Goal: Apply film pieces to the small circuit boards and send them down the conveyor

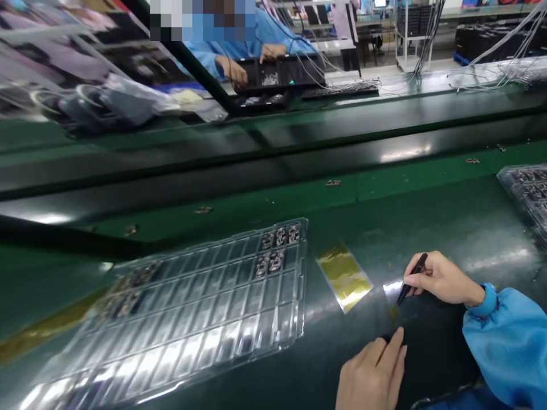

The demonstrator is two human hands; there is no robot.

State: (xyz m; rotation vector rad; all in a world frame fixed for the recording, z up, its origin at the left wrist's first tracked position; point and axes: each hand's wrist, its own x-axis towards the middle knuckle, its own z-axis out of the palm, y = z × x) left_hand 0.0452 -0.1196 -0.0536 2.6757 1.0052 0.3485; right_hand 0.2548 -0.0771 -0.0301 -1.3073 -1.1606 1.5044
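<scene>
My right hand (440,277) is closed round slim black tweezers (412,279), held like a pen with the tip pointing down at the bench. Under the tip lie a small pale shiny piece (392,289) and a small amber bit (393,312). My left hand (371,373) rests low on the bench, index finger stretched toward the tweezers' tip and nothing visible in its grasp. Left of the tweezers lies an amber film sheet (344,276) on a clear backing. A clear ribbed plastic tray (205,302) holds several small electronic parts (276,261) at its upper right.
Another tray of parts (530,185) stands at the right edge. Loose small parts (333,183) lie along the green strip behind. An amber strip (47,327) runs at far left. Beyond the dark rail, a person in blue (273,34) handles a black box (277,74).
</scene>
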